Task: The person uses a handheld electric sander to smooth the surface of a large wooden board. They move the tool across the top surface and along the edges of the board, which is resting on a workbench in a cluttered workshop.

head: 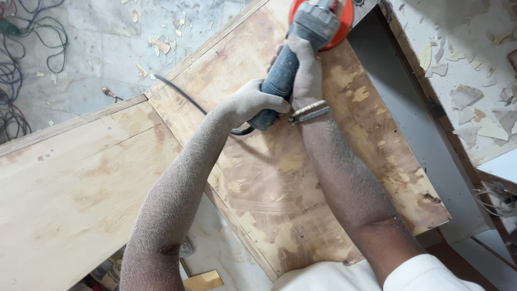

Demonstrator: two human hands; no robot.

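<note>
Both my hands hold a grey angle grinder (301,37) with an orange disc guard (344,19) at the top of the head view. My left hand (250,101) wraps the rear of its dark handle. My right hand (306,67), with metal bangles on the wrist, grips the body further forward. The tool rests on a blotchy plywood panel (280,178) with patches of old glue. Sawdust coats both my forearms. The black power cord (180,94) runs from the handle's end across the panel to the left.
A paler plywood board (70,188) lies at the lower left. A grey panel (420,124) runs along the right edge of the plywood. Tangled cables (21,64) lie on the floor at the far left. Veneer scraps (474,97) litter the floor at right and top.
</note>
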